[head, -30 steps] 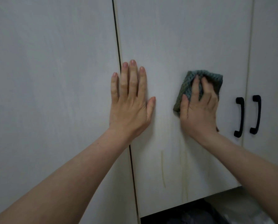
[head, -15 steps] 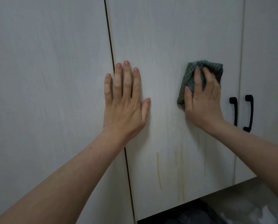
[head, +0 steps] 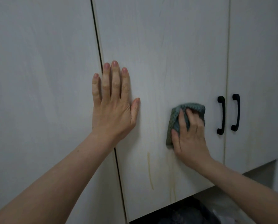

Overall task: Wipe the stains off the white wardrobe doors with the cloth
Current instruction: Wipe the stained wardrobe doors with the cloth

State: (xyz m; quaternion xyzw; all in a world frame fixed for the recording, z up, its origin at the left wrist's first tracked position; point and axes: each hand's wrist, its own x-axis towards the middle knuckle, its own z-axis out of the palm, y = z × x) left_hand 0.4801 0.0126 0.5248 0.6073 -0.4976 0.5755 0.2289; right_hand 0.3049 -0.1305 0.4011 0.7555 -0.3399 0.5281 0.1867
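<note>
Wardrobe door [head: 167,54], white, streaked yellow low down. Left hand [head: 114,107] braces flat, fingers released. Right hand [head: 190,136] presses a folded teal cloth [head: 175,120] left of the black handles [head: 221,115]; firm downward strokes should reach the drips [head: 150,172].

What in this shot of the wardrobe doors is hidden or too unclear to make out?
Head view only:
- Door surface under the grey-green knitted cloth and the right hand: covered, so stains there are unknown.
- Dark items below the white wardrobe door: cut off by the bottom edge, too dim.
- Surface under the flat left hand: hidden.
</note>
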